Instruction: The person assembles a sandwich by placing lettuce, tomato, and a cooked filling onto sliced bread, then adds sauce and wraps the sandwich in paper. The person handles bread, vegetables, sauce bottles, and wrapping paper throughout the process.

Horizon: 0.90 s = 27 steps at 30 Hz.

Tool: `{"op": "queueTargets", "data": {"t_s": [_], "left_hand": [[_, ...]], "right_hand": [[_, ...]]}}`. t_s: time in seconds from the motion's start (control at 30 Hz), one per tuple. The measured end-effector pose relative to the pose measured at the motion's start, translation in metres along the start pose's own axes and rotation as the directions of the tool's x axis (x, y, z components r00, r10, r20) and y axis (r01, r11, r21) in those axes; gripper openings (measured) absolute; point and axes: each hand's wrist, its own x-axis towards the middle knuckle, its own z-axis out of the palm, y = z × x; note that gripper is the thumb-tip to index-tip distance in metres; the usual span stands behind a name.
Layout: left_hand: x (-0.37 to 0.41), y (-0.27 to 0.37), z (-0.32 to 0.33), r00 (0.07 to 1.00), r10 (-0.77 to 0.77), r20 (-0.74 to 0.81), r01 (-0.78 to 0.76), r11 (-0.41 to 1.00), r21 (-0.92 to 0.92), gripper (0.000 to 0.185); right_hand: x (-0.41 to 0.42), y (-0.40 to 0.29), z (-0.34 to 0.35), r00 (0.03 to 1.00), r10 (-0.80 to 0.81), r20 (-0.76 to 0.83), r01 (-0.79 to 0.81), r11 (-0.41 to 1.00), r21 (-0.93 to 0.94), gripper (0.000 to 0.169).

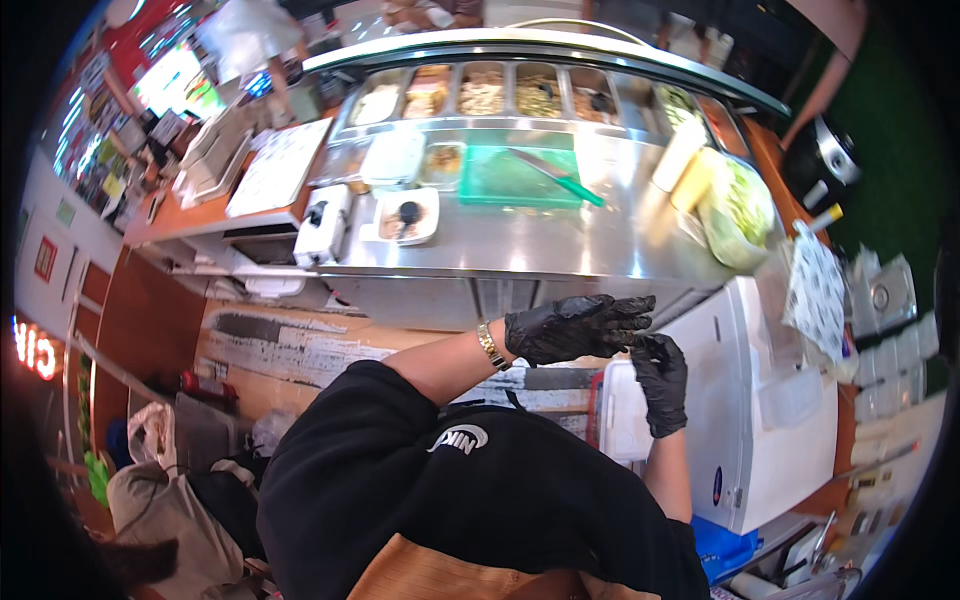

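Observation:
My left hand (574,328), in a black disposable glove, stretches across to the right in front of the counter. Its fingers are apart and hold nothing. A gold and silver metal-band watch (492,346) circles that wrist. My right hand (661,381), gloved the same way, has bent fingers close to the left fingertips; whether they pinch the glove there is too small to tell. Beyond the hands is a stainless steel prep counter (517,244). On it lie a green cutting board (491,176) and a green-handled knife (559,178), slanting across the board.
Food pans (481,90) line the counter's back. A white tub (406,217) with a dark scoop stands left. Squeeze bottles (682,154) and a plastic bag of lettuce (739,210) sit right. A white chest freezer (720,405) stands beside my right arm. People are partly visible past the counter.

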Motion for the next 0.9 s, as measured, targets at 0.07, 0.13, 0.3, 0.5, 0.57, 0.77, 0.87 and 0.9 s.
{"op": "queueTargets", "data": {"t_s": [0.07, 0.13, 0.3, 0.5, 0.57, 0.77, 0.87, 0.9], "left_hand": [[-0.049, 0.014, -0.013, 0.987, 0.12, -0.106, -0.127, 0.99, -0.064, 0.074], [-0.094, 0.029, -0.029, 0.973, 0.201, -0.111, -0.207, 0.977, -0.048, 0.073], [-0.207, 0.073, -0.04, 0.926, 0.29, -0.242, -0.306, 0.952, -0.03, 0.07], [-0.317, 0.1, -0.044, 0.78, 0.418, -0.466, -0.438, 0.896, 0.071, 0.075], [-0.346, 0.115, -0.038, 0.727, 0.455, -0.514, -0.458, 0.879, 0.131, 0.069], [-0.429, 0.127, -0.036, 0.467, 0.593, -0.656, -0.511, 0.786, 0.348, 0.07], [-0.463, 0.136, -0.043, 0.365, 0.664, -0.652, -0.57, 0.713, 0.407, 0.072], [-0.471, 0.138, -0.048, 0.336, 0.674, -0.658, -0.579, 0.699, 0.421, 0.073]], "right_hand": [[0.008, 0.0, 0.064, 1.0, -0.003, 0.0, 0.003, 0.992, 0.127, 0.022], [0.017, 0.002, 0.116, 0.998, 0.027, 0.054, -0.04, 0.962, 0.269, 0.022], [0.035, -0.008, 0.235, 0.931, -0.312, 0.189, 0.328, 0.943, -0.058, 0.009], [0.055, -0.058, 0.361, 0.626, -0.54, 0.562, 0.709, 0.694, -0.123, 0.007], [0.062, -0.064, 0.401, 0.564, -0.581, 0.587, 0.741, 0.67, -0.047, 0.007], [0.072, -0.089, 0.507, 0.558, -0.125, 0.82, -0.149, 0.957, 0.247, 0.024], [0.092, -0.069, 0.559, 0.35, -0.46, 0.816, 0.362, 0.87, 0.335, 0.023], [0.094, -0.079, 0.574, 0.248, -0.584, 0.773, 0.576, 0.73, 0.367, 0.024]]}}
